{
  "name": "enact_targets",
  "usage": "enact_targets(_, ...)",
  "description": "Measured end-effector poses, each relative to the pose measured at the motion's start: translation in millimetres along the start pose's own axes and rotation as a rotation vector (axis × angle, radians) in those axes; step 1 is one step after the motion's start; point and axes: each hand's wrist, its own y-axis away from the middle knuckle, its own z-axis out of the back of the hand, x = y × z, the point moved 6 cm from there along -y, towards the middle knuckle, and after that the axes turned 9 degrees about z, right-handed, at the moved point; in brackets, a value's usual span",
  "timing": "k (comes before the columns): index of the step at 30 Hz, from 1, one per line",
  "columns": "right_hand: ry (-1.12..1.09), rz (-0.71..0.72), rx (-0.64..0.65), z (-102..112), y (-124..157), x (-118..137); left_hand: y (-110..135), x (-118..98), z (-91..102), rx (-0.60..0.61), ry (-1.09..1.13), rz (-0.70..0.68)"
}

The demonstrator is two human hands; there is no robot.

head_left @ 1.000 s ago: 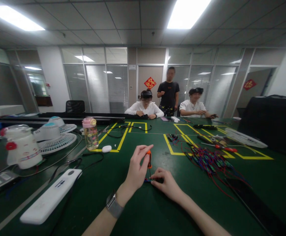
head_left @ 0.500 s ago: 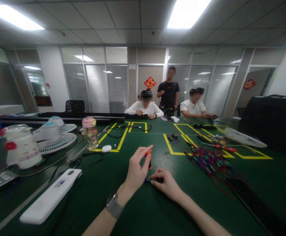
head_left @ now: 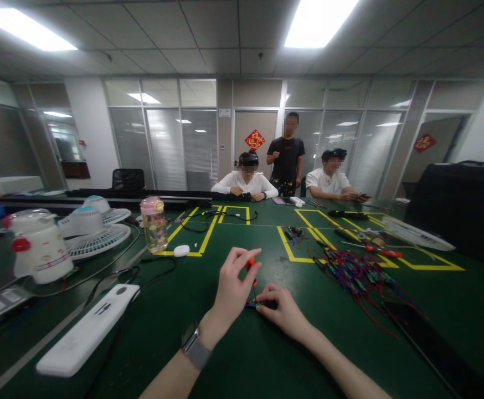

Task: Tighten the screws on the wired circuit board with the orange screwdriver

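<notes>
My left hand is closed around the orange-and-black handle of a small screwdriver. The screwdriver stands nearly upright, its thin shaft pointing down at a small circuit board on the green table. Whether the tip touches the board is too small to make out. My right hand pinches the right end of that board between thumb and fingertips, resting low against the tabletop. Part of the board is hidden by the fingers.
To the right lies a tangled pile of wired circuit boards, with a red-handled tool behind it. A white bar-shaped device, a pink-lidded bottle, and fans stand on the left. Several people are across the table.
The left fingers have shifted slightly on the screwdriver's handle, with thumb and forefinger turned a little. My right hand keeps its place on the board.
</notes>
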Motion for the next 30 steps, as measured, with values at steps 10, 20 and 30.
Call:
enact_targets(10,0.000,-0.008,-0.005,-0.9,0.9,-1.4,-3.2,6.2,3.9,-0.038,-0.060,0.045)
enact_targets(20,-0.007,-0.009,-0.005,0.2,0.3,-0.3,1.7,0.3,0.5,-0.032,-0.049,-0.013)
enact_targets(30,0.001,-0.008,-0.002,-0.6,0.3,-1.3,-3.2,0.9,3.7,-0.018,0.035,0.036)
